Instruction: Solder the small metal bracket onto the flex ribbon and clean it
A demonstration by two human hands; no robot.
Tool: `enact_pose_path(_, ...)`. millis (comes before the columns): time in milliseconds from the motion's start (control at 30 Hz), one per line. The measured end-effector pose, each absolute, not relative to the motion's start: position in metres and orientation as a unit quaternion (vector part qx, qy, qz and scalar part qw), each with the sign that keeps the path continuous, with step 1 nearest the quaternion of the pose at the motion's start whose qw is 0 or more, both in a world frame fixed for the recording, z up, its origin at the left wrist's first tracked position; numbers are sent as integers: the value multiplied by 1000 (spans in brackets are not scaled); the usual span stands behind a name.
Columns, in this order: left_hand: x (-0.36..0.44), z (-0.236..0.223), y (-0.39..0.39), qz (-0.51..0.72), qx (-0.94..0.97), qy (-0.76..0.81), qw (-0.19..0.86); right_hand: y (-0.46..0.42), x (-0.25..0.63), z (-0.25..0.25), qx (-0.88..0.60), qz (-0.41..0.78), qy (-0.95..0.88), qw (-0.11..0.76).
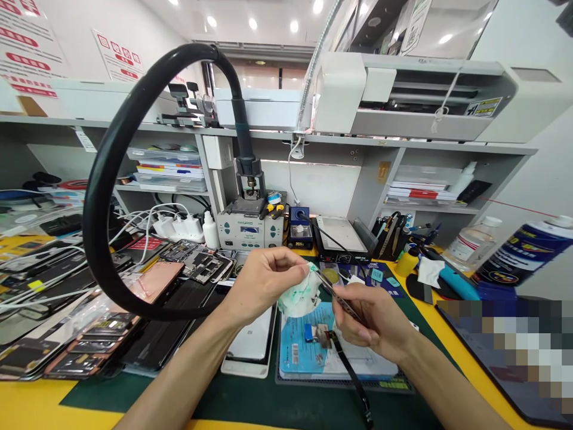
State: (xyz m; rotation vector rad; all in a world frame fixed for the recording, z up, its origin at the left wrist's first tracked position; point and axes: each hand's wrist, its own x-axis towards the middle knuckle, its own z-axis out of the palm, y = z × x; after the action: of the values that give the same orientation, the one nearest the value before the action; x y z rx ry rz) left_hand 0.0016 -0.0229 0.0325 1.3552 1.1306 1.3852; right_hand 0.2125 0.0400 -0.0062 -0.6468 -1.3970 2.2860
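Observation:
My left hand (273, 280) pinches a crumpled white tissue with green stains (299, 295) over the middle of the bench. In my right hand (371, 313) is a pair of slim metal tweezers (344, 303), their tips at the upper right edge of the tissue. Whether the tips grip the tissue, I cannot tell. Below the hands lies a blue-and-white flat box (293, 340), with a small part with a blue end (316, 334) and a black flex cable (351, 373) on it. The cable hangs down over the box's front edge.
Phones and phone parts (111, 334) crowd the left side, beneath a curved black hose (92, 191). A soldering station (253, 230) stands behind. On the right are a clear bottle (474, 245), a blue can (523, 251) and a dark flat panel (474, 346).

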Motion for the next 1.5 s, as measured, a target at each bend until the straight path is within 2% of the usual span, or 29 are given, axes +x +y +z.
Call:
enact_pose_path(100,2,34,-23,557,534,458,442,36,210,-5,-253,699,-602,291)
enact_pose_path(200,2,34,-23,553,528,458,454,30,209,-7,-264,521,-721,373)
enact_pose_path(333,1,32,-23,536,522,445,491,23,206,-10,-282,335,-792,426)
enact_pose_path(633,-2,30,-23,545,500,423,525,21,205,-14,-278,236,-827,427)
enact_pose_path(1033,0,31,-22,545,504,418,523,25,203,-20,-225,48,-844,485)
enact_pose_path(1367,1,28,-24,535,559,431,464,29,203,-27,-258,74,-861,432)
enact_pose_path(1433,2,28,-24,535,570,438,445,27,204,-23,-275,120,-861,411)
enact_pose_path(1500,3,28,-24,539,572,447,426,23,205,-16,-283,218,-853,380)
